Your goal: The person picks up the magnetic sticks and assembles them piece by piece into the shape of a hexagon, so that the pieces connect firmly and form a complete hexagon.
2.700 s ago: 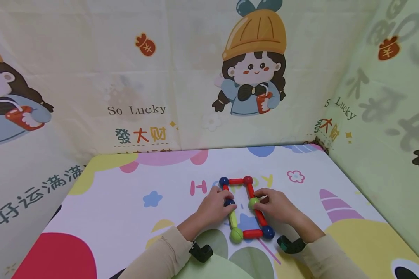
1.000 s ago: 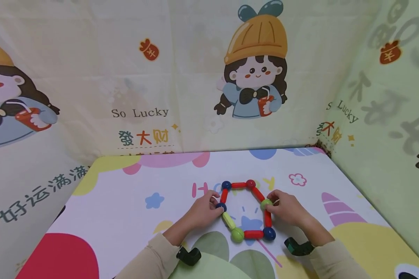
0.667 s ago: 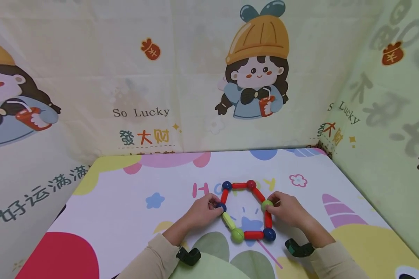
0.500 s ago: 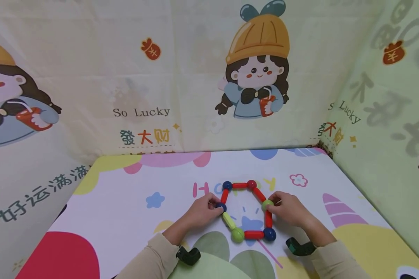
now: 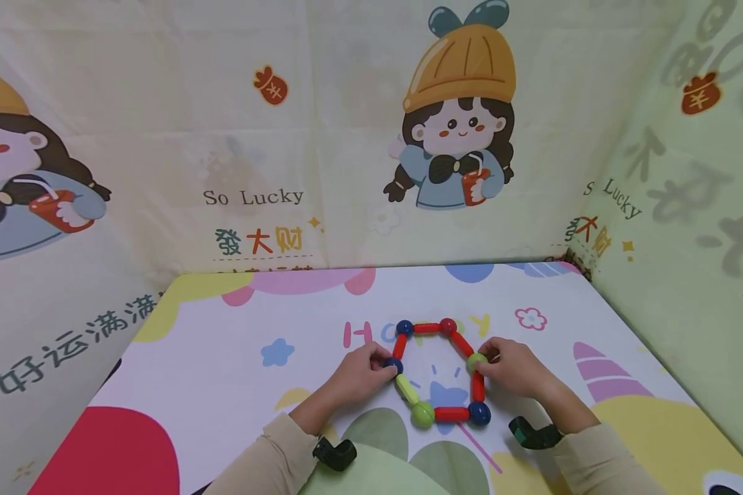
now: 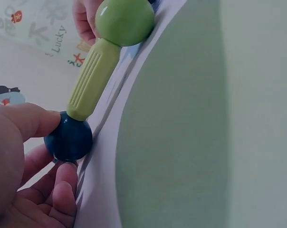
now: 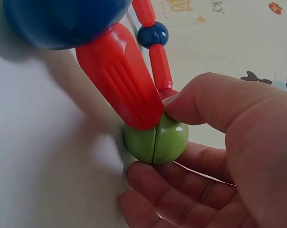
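Observation:
A closed six-sided ring of magnetic rods and balls lies on the table. On its left side my left hand (image 5: 360, 375) pinches a dark blue ball (image 6: 70, 137) between thumb and fingers. A yellow-green rod (image 6: 93, 80) joins that ball to a green ball (image 5: 423, 414) at the near left corner. Opposite, my right hand (image 5: 512, 368) pinches another green ball (image 7: 157, 142). From it one red rod (image 5: 477, 387) runs to a blue ball (image 5: 479, 413) at the near right, and another (image 5: 461, 344) to the red ball (image 5: 448, 326). A blue ball (image 5: 404, 328) marks the far left corner.
The tabletop (image 5: 223, 371) is a white sheet printed with coloured shapes and letters. A patterned cloth (image 5: 347, 137) hangs behind it, and another (image 5: 687, 206) stands along the right. Black wrist cameras (image 5: 336, 454) sit on both sleeves.
Since the earliest frame, both hands have moved apart, drawing the two side balls outward. The narrow rectangle has widened into a six-sided ring. Over the last half second the hands stay nearly still.

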Available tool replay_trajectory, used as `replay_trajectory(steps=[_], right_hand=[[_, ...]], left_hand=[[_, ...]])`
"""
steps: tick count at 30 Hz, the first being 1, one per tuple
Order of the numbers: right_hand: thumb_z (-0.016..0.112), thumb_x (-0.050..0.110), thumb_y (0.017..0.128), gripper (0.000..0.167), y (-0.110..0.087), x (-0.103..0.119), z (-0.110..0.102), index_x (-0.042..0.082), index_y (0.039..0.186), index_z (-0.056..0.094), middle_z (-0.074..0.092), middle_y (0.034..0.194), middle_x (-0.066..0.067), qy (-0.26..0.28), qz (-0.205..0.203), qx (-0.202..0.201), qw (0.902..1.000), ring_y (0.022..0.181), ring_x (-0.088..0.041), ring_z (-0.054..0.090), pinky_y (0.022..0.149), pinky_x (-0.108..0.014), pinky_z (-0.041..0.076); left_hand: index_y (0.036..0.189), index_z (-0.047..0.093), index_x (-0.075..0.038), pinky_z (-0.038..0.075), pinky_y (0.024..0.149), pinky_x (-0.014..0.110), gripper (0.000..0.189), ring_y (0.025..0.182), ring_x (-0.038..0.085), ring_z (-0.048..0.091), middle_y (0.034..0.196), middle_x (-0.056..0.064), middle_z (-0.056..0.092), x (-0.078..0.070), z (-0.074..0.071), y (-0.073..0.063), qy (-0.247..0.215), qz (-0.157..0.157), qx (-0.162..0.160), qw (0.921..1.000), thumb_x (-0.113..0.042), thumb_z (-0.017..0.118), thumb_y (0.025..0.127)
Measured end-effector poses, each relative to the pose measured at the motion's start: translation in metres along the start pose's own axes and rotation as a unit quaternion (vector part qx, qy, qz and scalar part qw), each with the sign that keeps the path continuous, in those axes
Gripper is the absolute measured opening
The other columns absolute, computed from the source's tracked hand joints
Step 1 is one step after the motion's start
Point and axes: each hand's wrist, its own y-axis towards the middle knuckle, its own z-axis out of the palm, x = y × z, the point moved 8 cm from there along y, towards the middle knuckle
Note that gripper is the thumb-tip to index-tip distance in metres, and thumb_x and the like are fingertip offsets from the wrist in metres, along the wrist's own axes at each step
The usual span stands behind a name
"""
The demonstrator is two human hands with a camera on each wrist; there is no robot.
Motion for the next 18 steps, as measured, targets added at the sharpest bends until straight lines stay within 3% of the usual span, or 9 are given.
replay_trajectory(steps=[18], right_hand=[[0.074,0.021,0.089,0.031,-0.006,-0.005,-0.008,0.000,0.109,0.064,0.064,0.094,-0.005,-0.010,0.006,-0.011,0.9999,0.085,-0.020,0.058,0.075,-0.038,0.055]], left_hand=[[0.112,0.065,-0.007,0.049,0.069,0.027,0.025,0.083,0.017,0.054,0.090,-0.002,0.059,-0.012,0.007,0.001,0.015,-0.004,0.029,0.9994,-0.021,0.073,0.092]])
